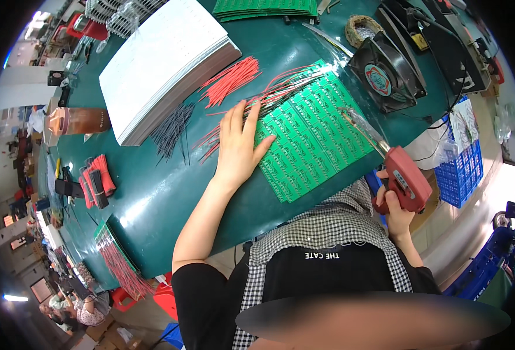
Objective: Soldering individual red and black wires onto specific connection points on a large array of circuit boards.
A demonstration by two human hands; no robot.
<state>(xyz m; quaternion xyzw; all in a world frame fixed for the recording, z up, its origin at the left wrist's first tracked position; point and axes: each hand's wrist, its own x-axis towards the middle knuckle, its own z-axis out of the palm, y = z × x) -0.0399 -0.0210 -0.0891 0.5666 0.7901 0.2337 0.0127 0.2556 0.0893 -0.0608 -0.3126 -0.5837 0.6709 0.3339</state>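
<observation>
A green circuit board panel (313,134) lies on the dark green table in front of me. Red and black wires (281,87) run across its upper left part and past its left edge. My left hand (237,140) rests flat at that left edge, fingers stretched over the wires and thumb on the board. A red soldering gun (408,179) is gripped by its handle in my right hand (396,213), near the table's front edge. Its metal tip points up and left over the board's right part; whether it touches the board I cannot tell.
Loose red wires (231,80) and black wires (173,129) lie beside a thick white stack (164,64). A black fan (386,79) stands right of the board, near a round tin (362,30). Farther left are a drink bottle (78,121) and tied wire bundles (98,182).
</observation>
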